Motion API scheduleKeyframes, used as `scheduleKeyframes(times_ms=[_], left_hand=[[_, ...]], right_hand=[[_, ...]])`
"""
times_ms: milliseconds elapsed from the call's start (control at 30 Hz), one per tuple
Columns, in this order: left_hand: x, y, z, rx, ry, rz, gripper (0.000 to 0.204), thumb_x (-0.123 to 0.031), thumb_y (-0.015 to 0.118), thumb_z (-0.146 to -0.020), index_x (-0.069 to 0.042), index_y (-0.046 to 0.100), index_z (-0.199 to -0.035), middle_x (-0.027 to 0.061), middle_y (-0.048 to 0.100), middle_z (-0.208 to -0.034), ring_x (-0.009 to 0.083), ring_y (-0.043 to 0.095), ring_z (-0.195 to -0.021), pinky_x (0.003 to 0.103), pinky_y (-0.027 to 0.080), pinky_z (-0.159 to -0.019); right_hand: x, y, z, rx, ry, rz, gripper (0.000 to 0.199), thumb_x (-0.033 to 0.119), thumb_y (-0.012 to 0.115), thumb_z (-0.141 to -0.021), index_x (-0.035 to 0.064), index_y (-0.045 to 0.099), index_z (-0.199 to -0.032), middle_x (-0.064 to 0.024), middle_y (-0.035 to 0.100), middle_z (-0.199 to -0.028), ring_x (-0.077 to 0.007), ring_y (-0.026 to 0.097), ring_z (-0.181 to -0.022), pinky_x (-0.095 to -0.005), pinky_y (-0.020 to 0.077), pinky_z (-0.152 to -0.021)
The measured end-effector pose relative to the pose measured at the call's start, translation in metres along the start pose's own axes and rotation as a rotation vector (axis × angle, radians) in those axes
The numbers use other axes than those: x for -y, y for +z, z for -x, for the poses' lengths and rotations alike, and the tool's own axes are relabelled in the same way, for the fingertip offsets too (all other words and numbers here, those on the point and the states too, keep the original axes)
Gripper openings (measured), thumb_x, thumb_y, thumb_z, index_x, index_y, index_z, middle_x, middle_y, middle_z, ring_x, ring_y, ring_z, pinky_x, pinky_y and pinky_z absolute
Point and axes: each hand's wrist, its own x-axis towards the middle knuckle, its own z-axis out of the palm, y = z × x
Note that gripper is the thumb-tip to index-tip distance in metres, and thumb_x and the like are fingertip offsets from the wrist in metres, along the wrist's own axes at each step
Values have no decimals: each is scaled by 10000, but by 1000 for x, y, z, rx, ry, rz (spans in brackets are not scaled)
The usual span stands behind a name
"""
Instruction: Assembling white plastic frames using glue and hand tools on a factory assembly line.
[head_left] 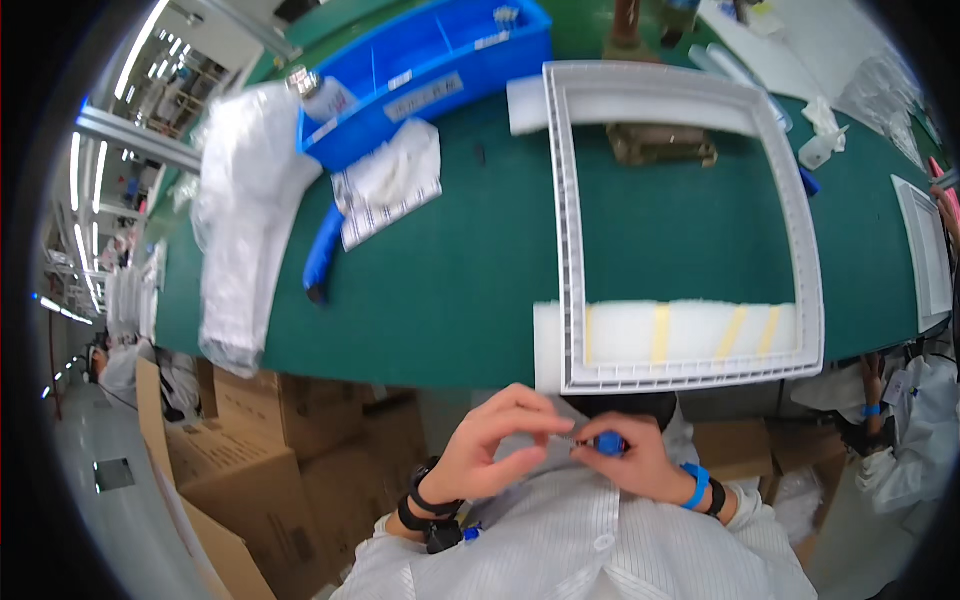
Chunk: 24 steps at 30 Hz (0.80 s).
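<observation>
Both my hands are held in front of my body, just off the near edge of the green table. My right hand (640,462) is closed round a small blue round-ended thing (609,444); its kind is not clear, as the fingers cover the rest. My left hand (502,440) is beside it, thumb and forefinger apart and fingertips reaching toward the right hand's fingers. Whether the fingertips touch something tiny there cannot be made out. Just beyond the hands lies a white rectangular frame (568,250), its near side resting on a white foam strip (630,330) with yellow tape bands.
A blue divided bin (425,95) stands at the far left, near a cloth on printed paper (390,180) and a blue-handled tool (322,250). Plastic-wrapped pieces (240,220) lie further left. Cardboard boxes (290,430) stand below the table. Another person (905,440) is at the right.
</observation>
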Motion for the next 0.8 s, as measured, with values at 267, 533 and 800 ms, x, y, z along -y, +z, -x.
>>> scheduleKeyframes(times_ms=[267, 533, 800], left_hand=[[33, 21, 15, -259, 203, 40, 211, -96, 550, -975, 32, 632, -1120, 112, 630, -889, 213, 569, -847, 418, 505, -873], [21, -7, 18, -3, 36, -847, 359, -33, 624, -865, -72, 668, -1219, 52, 522, -724, 207, 514, -539, 303, 429, -479], [49, 12, 19, 109, -10, -796, 262, -71, 640, -863, -78, 697, -1118, 81, 614, -741, 244, 591, -569, 319, 468, -494]], right_hand=[[12, 4, -4, 51, -13, 34, 300, 66, 730, -852, 8, 645, -1133, -132, 676, -1069, -212, 656, -943, -300, 517, -796], [19, -27, -12, 449, 198, 487, 425, 272, 576, -978, 42, 516, -1330, -196, 659, -1111, -377, 641, -995, -394, 507, -882], [7, -34, -13, 598, 227, 498, 429, 313, 599, -963, 89, 537, -1323, -182, 682, -1012, -374, 657, -890, -431, 517, -777]])
